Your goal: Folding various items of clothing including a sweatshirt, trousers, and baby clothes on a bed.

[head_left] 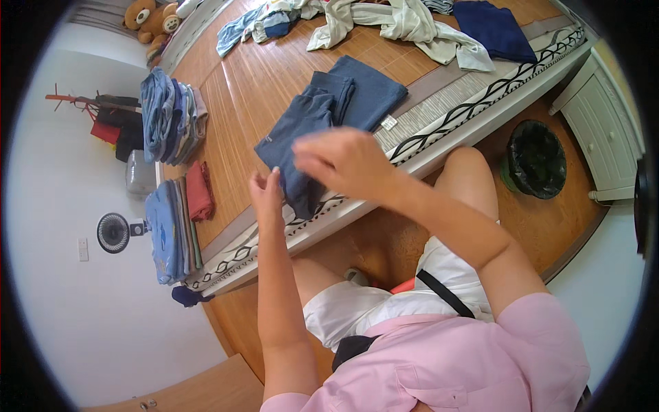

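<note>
Light is glinting on the bed (230, 103). At its near edge, the left hand (266, 193) is holding thumb and finger close together beside a blue garment (296, 127); the right hand (350, 161) is hovering blurred above it, fingers curling, and I cannot tell whether either is gripping cloth. Folding seems underway, the drooping near end calling for lifting next. Far off, pale clothes (410, 26) are lying loose.

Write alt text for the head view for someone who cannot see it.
A person's left hand and blurred right hand are at a dark blue garment on a bed. Folded clothes are stacked at the left; pale, crumpled clothes lie farther back; a black-lined bin stands at right.
</note>
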Motion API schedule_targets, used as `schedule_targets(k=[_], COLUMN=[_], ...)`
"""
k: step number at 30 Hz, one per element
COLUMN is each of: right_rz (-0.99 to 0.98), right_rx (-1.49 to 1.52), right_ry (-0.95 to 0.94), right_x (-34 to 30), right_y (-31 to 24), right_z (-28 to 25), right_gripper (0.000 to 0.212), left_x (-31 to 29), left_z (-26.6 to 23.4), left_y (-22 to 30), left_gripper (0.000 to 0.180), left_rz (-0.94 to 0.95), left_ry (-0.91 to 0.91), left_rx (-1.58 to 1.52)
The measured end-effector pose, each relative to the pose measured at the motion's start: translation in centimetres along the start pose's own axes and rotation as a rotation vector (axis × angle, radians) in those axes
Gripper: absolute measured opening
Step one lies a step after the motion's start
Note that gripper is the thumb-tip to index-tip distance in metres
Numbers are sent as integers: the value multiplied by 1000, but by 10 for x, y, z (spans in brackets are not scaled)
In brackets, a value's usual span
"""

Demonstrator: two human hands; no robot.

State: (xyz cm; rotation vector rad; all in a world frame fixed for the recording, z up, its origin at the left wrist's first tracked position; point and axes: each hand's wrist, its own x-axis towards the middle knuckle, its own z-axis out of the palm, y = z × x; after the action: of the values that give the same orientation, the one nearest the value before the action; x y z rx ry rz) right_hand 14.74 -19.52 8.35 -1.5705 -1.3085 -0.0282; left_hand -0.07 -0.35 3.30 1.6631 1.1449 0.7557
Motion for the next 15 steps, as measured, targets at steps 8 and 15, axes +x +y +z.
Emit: schedule_targets(k=[8, 15], right_rz=[152, 259], right_rx=[-556, -603], right_ry=[-445, -602], right_x=[45, 59], right_y=[109, 86], right_z=[60, 68], right_gripper=[54, 56], left_x=[-21, -13], left_z=[20, 14], left_y=[19, 3], left_gripper=[62, 27], left_rz=[-344, -316], left_ry=[-307, -218], left_rx=[-161, -286])
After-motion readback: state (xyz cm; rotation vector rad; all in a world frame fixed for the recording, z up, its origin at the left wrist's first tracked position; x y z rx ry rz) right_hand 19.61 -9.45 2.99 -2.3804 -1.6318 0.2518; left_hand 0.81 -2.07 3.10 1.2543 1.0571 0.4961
